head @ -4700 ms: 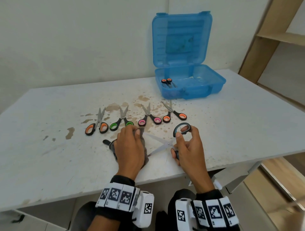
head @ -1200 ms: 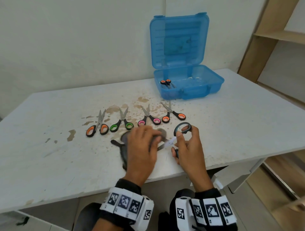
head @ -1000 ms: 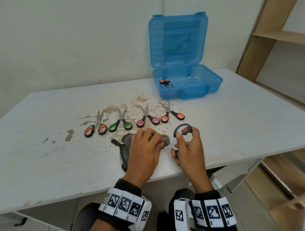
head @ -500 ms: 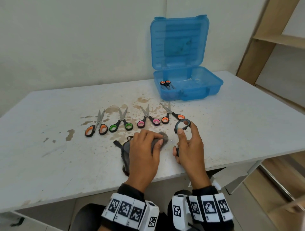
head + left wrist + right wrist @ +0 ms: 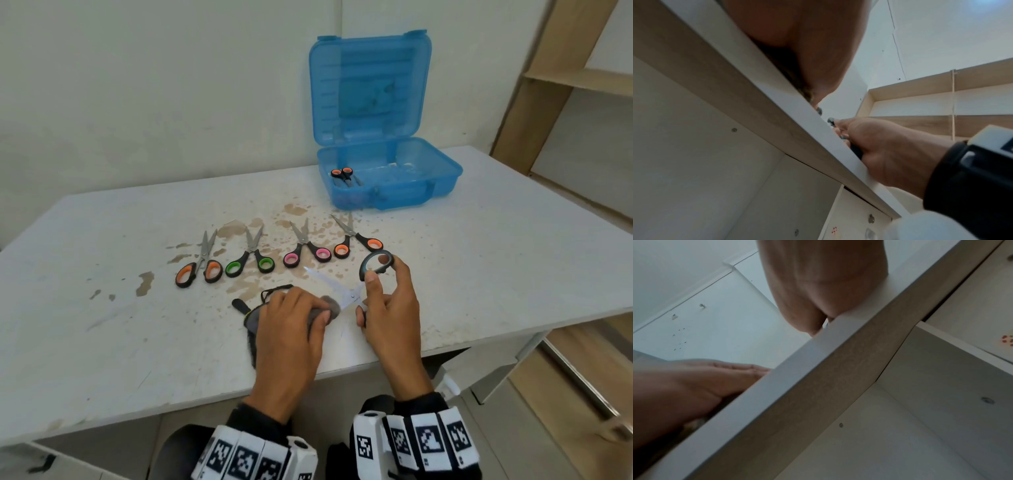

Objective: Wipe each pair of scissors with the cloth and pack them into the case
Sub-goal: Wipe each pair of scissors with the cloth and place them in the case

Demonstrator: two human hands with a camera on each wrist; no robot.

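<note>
My right hand grips a pair of grey-handled scissors by its handles, blades spread apart; one blade points up-left, bare. My left hand grips the dark grey cloth, wrapped over the other blade near the pivot. Several more scissors lie in a row behind: two orange-handled pairs, a green one and a pink one. The open blue case stands at the back with one orange-handled pair inside. The wrist views show only the table edge and my hands from below.
The white table is stained brown around the row of scissors. Its front edge runs just under my wrists. A wooden shelf unit stands at the right, past the table's corner.
My left hand slid the cloth along the blades towards the pivot, then pulled back a little, leaving one blade uncovered. My right hand kept its hold on the handles.
</note>
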